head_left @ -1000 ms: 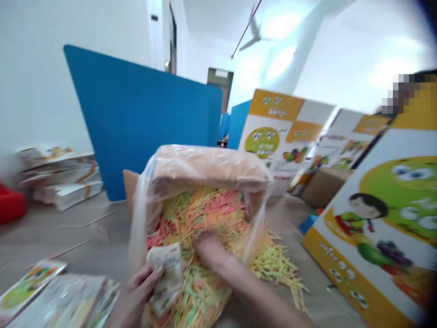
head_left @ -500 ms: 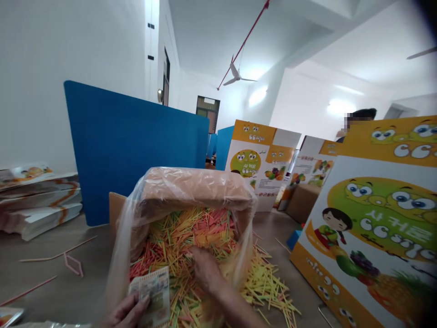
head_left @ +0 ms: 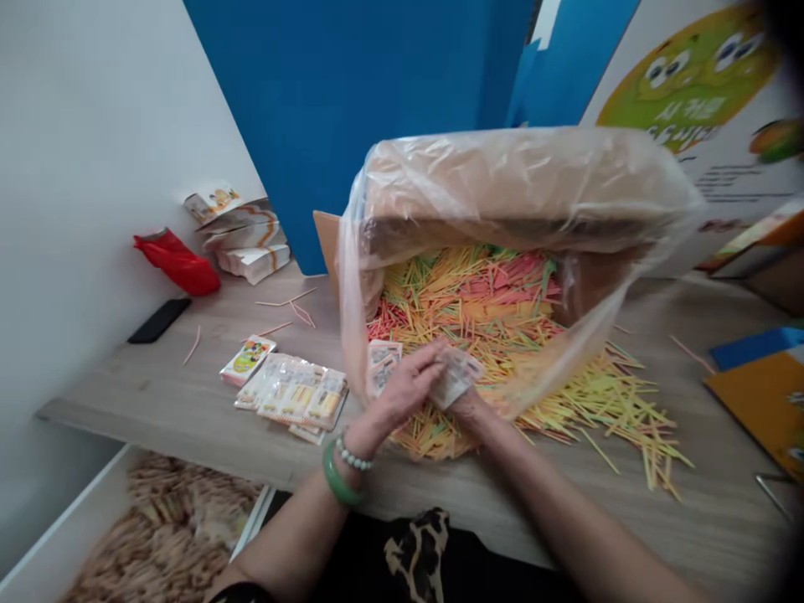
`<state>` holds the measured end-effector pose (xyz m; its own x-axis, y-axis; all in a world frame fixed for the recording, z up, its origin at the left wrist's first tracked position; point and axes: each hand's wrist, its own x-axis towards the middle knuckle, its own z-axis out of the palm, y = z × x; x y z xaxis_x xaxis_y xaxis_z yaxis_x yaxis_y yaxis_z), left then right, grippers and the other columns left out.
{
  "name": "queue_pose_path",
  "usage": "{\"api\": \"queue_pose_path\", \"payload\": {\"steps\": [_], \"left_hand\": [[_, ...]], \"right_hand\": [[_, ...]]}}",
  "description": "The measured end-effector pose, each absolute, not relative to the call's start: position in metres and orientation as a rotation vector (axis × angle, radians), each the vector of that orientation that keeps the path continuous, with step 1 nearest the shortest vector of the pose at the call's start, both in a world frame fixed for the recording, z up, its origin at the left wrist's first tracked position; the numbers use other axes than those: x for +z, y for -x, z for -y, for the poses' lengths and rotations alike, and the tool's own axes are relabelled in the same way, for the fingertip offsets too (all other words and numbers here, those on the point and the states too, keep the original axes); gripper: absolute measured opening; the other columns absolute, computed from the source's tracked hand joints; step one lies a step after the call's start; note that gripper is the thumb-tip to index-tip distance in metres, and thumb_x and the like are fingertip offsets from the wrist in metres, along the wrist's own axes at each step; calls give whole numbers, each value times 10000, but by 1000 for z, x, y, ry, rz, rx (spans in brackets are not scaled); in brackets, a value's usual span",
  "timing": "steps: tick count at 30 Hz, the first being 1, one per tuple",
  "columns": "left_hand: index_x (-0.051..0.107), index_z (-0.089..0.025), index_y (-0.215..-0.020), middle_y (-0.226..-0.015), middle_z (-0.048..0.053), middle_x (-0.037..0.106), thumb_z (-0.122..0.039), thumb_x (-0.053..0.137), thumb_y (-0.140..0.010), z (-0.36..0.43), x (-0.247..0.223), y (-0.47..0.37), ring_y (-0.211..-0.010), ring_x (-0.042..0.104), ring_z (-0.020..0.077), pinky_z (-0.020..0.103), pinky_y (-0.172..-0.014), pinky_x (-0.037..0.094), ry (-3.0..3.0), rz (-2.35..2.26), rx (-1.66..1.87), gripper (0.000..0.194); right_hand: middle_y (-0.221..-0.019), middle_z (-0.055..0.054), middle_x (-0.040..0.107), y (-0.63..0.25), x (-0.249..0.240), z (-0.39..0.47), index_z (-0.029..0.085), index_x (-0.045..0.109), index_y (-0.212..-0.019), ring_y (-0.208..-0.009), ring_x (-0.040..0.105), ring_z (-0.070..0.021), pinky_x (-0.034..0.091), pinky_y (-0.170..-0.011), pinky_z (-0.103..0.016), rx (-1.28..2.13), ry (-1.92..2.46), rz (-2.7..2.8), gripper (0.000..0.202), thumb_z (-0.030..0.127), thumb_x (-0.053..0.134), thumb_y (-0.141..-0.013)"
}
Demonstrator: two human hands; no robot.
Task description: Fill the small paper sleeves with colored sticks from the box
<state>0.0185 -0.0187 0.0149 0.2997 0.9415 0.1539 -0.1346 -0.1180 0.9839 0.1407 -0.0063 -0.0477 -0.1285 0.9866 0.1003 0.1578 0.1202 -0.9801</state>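
My left hand (head_left: pixel 411 385), with a green bangle and a beaded bracelet on its wrist, is closed on a small printed clear packet (head_left: pixel 456 378). Against that packet lies my right hand (head_left: pixel 466 407), its fingers mostly hidden behind it. Both hands are over the open front of a cardboard box (head_left: pixel 521 188) lined with clear plastic. Thin coloured sticks (head_left: pixel 452 310) in yellow, orange, pink and green fill the box and spill out on the right. A second printed packet (head_left: pixel 383 362) rests at the box's left front edge.
Several flat packets (head_left: pixel 307 394) and a small printed card box (head_left: pixel 248 358) lie left on the table (head_left: pixel 207 402). Behind them are a black phone-like slab (head_left: pixel 160 320), a red bag (head_left: pixel 179 261) and stacked cartons (head_left: pixel 244 243). An open drawer (head_left: pixel 81 507) holds brownish pieces. A blue partition (head_left: pixel 364 92) stands behind.
The view has tilted down and left. My right hand has moved from among the sticks to the packet in my left hand, and the hands now meet.
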Motion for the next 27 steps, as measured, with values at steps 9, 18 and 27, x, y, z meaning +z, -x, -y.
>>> {"api": "queue_pose_path", "payload": {"steps": [9, 18, 27], "left_hand": [[517, -188, -654, -670, -51, 585, -122, 760, -605, 15, 19, 15, -621, 527, 91, 222, -647, 455, -806, -882, 1336, 256], [716, -158, -746, -724, 28, 708, -323, 852, -630, 24, 9, 7, -636, 601, 135, 271, -641, 492, -791, -872, 1114, 243], [649, -167, -631, -623, -25, 566, -397, 839, -675, 28, -1, 5, -595, 468, 101, 245, -590, 372, -980, -979, 1149, 302]], "right_hand": [[-788, 22, 627, -162, -34, 13, 232, 576, -786, -800, 586, -179, 459, -800, -313, 1075, 1175, 1403, 118, 333, 630, -758], [-778, 4, 665, -168, -29, 22, 225, 626, -807, -780, 619, -186, 472, -784, -329, 1092, 1184, 1461, 123, 341, 583, -800], [-771, 20, 717, -185, -2, 18, 230, 587, -839, -794, 730, -197, 522, -894, -395, 1110, 975, 1057, 163, 342, 704, -825]]}}
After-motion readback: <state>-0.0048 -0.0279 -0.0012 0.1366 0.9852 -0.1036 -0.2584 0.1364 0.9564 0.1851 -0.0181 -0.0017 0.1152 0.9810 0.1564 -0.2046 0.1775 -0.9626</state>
